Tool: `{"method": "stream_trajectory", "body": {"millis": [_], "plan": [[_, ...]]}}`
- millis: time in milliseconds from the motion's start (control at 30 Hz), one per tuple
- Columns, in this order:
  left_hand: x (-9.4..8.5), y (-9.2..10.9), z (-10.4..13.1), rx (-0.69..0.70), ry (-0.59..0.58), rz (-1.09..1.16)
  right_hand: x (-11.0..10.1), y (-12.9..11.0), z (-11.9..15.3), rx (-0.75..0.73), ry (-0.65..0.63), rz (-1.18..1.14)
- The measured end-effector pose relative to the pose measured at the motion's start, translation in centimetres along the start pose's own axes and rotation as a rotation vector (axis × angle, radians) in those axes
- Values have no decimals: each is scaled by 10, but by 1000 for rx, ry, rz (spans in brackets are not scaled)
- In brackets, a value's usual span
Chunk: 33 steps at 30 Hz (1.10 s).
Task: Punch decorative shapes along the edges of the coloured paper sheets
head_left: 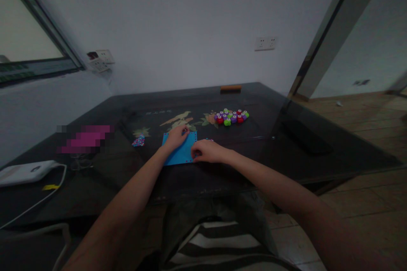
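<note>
A blue sheet (182,154) lies flat on the dark table, with small dark dots along its edges. My left hand (177,136) rests over the sheet's upper part, its fingers curled together near the top edge. At the sheet's right edge is my right hand (208,151), thumb and fingers pinched and pointing down; whatever sits between them is too small or hidden. A little heap of pink and blue bits (138,140) lies left of the sheet. Some similar bits (209,139) show just behind my right hand, partly covered by it.
Several red, green and purple round pieces with white tops (231,117) are grouped behind my right hand. A brown bar (230,88) lies at the table's far edge. At the left are a pink item (87,139), blurred out, and a white device (27,172) with a cable.
</note>
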<state>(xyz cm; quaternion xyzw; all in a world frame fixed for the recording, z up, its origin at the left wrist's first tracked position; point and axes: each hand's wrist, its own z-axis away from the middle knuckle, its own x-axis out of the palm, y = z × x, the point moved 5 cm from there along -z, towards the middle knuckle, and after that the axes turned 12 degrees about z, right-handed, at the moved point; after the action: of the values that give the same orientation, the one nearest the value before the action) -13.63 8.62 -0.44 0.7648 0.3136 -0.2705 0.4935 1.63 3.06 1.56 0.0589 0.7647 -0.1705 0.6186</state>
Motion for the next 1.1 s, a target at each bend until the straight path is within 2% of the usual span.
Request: {"method": "stream_trajectory", "body": {"millis": [333, 1100], "plan": [[3, -4, -2, 38, -32, -65, 1, 1, -1, -3, -8, 15], [-1, -1, 1, 8, -141, -123, -3, -10, 1, -44, -81, -28]]}}
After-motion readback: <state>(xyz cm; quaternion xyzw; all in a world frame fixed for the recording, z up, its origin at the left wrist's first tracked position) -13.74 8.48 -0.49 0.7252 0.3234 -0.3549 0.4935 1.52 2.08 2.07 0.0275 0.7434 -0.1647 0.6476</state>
